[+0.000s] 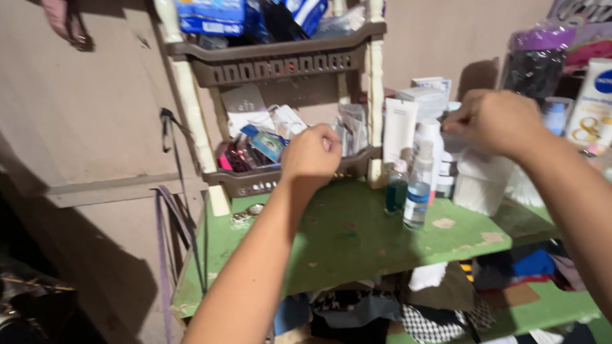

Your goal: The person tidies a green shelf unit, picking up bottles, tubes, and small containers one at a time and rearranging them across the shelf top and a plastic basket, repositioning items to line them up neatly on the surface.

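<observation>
Reaching over a worn green shelf with chipped paint, the left hand curls loosely at the front rim of a brown plastic tray — whether it grips anything is unclear. The right hand pinches closed above a white tub near the back edge — bottles stand between, clothes lie below, beside a beige wall.

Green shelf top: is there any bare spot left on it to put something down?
Yes. The chipped green wooden shelf top is bare in front, between the brown plastic rack tray on the left and the small green-liquid bottle and clear bottle. Behind those, under the right hand, white boxes and tubs stand crowded. The left hand hovers at the tray.
</observation>
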